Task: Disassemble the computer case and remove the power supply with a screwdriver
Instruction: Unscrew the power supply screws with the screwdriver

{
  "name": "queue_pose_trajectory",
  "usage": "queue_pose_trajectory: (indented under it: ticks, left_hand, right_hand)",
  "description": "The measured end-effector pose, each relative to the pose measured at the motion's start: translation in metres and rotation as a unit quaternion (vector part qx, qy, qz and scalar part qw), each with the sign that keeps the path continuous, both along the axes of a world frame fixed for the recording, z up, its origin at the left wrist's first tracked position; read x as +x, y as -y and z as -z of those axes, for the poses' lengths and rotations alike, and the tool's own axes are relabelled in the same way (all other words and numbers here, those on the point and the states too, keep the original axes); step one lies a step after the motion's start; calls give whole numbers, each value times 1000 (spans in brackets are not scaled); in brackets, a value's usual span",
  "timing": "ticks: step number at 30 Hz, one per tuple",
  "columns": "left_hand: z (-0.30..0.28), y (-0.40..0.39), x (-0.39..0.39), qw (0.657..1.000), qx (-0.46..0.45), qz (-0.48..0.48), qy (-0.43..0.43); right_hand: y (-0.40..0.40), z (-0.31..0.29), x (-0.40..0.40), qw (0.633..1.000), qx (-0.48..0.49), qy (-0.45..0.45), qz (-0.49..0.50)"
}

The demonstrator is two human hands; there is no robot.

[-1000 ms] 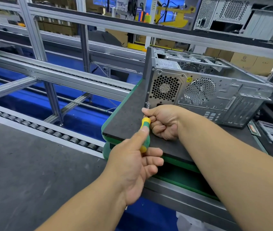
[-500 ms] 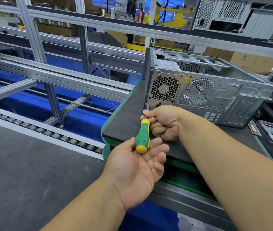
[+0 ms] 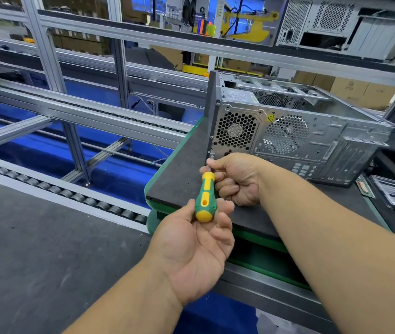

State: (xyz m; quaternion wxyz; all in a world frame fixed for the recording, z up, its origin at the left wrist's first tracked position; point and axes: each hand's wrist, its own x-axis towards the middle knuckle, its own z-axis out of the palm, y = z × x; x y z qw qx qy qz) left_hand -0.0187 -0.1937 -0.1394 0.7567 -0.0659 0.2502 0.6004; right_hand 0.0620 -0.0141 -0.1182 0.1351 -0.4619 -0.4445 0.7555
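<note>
Fingers curled into a loose fist, the right hand (image 3: 236,178) is pinching the screwdriver's metal shaft near its tip, steadying it against a screw at the lower left corner of the power supply (image 3: 236,132); the tip itself and the screw head are hidden behind the knuckles. The left hand (image 3: 197,244), palm up, is cradling the green-and-yellow screwdriver (image 3: 205,197) by its handle, thumb and fingertips closing lightly around the butt end rather than clamping it.

The tool's long axis is running from the left palm up and away toward the case, nearly square to the rear panel, so any turning is likely coming from the left hand while the right, the nearer of the two to the screw, is guiding. Keeping that axis in line with the screw looks like the thing that matters next.

The computer case (image 3: 312,145) is lying on its side on a dark foam pad (image 3: 179,169), rear panel facing the worker, side panel already off and the power supply still seated in its corner. Roller conveyors (image 3: 54,189) are flanking the bench.
</note>
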Motion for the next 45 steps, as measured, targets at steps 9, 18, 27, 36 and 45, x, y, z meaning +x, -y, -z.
queue_pose_trajectory:
  ticks: [9, 18, 27, 36, 45]
  left_hand:
    - [7, -1, 6, 974, 15, -12, -225]
    - [-3, 1, -1, 1000, 6, 17, -6]
    - [9, -2, 3, 965, 37, -45, -257]
    - [1, -1, 0, 996, 21, -10, -82]
    - [7, 0, 2, 973, 40, -23, -225]
  right_hand:
    - [2, 5, -6, 997, 43, 25, 51]
    - [3, 0, 1, 1000, 3, -10, 10]
    - [3, 3, -4, 999, 26, 11, 37]
    - [4, 3, -2, 999, 30, -1, 22]
    - [4, 3, -3, 999, 26, 12, 31]
